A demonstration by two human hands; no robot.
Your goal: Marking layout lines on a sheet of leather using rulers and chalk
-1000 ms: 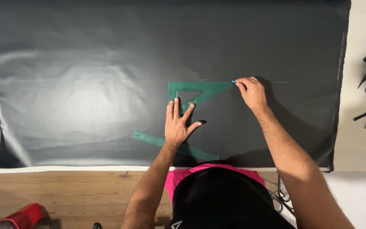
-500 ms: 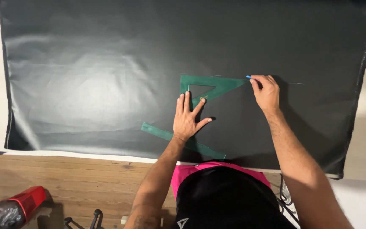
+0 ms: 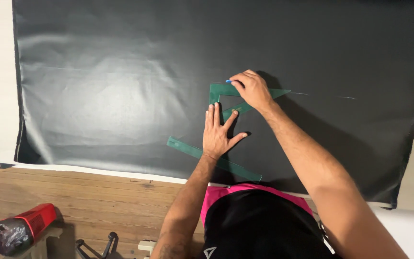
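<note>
A large sheet of black fabric (image 3: 120,76) lies spread on a white table. On it rests a green triangular set square (image 3: 216,93) and, below it, a long green straight ruler (image 3: 183,147). My left hand (image 3: 219,132) presses flat, fingers spread, on the set square's lower part. My right hand (image 3: 251,88) pinches a small blue marking chalk (image 3: 228,81) at the top edge of the set square. A faint chalk line (image 3: 327,95) runs right from the triangle's tip.
The white table edge (image 3: 1,96) borders the fabric on the left and at the right. A wooden floor (image 3: 97,206) lies below, with a red tool wrapped in plastic (image 3: 22,229) at the lower left. Dark metal parts (image 3: 97,244) stand near it.
My right hand has slid left along the set square's top edge, from its right tip toward its left corner. The left hand stays pressed down. The camera view has shifted.
</note>
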